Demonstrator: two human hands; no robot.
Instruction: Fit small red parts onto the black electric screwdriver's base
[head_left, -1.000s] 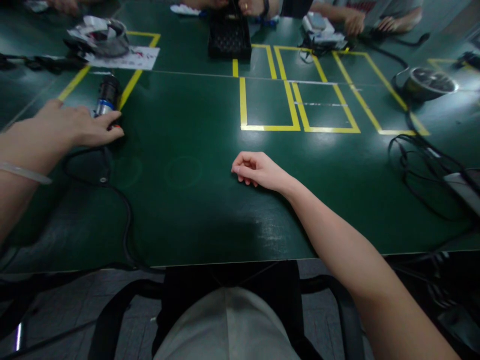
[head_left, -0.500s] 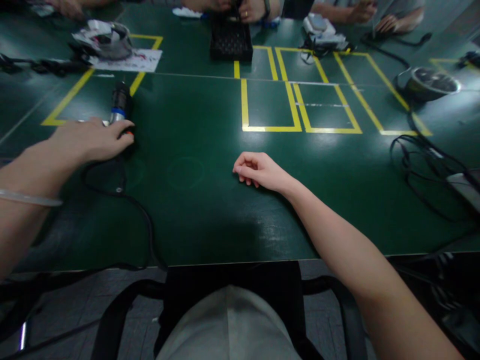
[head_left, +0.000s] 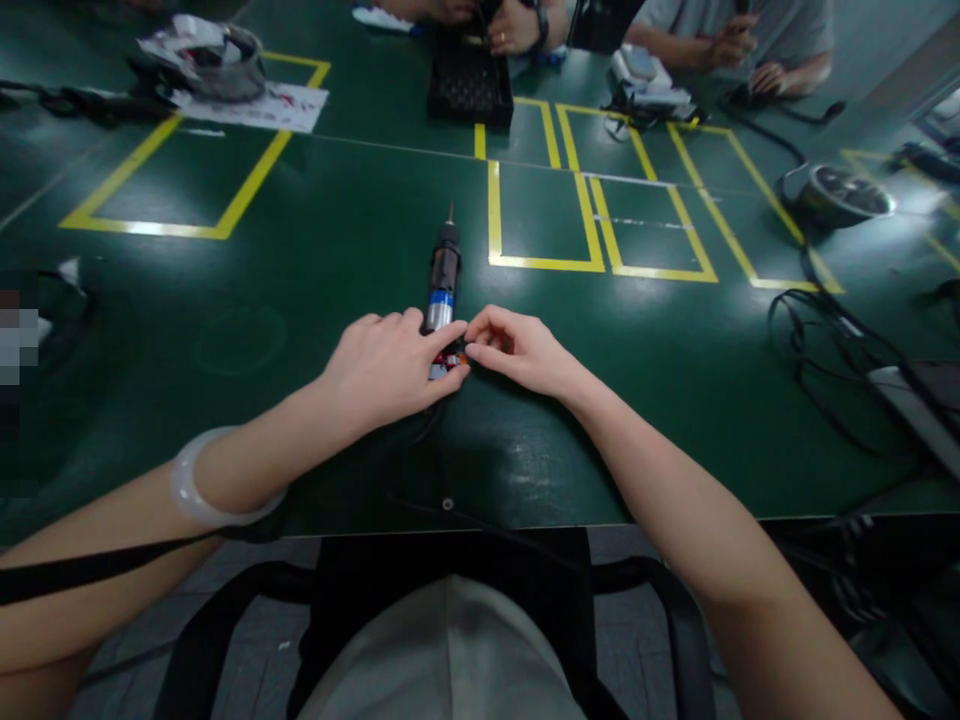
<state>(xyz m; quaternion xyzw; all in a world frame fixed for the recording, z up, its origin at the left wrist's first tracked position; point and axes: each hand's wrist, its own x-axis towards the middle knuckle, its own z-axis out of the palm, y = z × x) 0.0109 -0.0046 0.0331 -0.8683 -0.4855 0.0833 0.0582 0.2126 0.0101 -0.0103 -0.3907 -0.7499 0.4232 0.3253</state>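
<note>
Clamping left hand (head_left: 382,365) on electric screwdriver (head_left: 444,285), aiming its bit (head_left: 451,213) toward the far edge of the desk (head_left: 360,230), presumably for safety; curling right hand (head_left: 529,352) alongside without closing it.

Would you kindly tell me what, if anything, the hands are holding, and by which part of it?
The left hand holds the corded screwdriver by its rear end, opposite the bit. The right hand appears empty.

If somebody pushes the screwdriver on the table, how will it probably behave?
The screwdriver is probably stiff, as it looks like one straight, solid piece. Its rounded sides suggest it may roll if released. The thin bit could be its most fragile part, since it sticks out bare.
</note>
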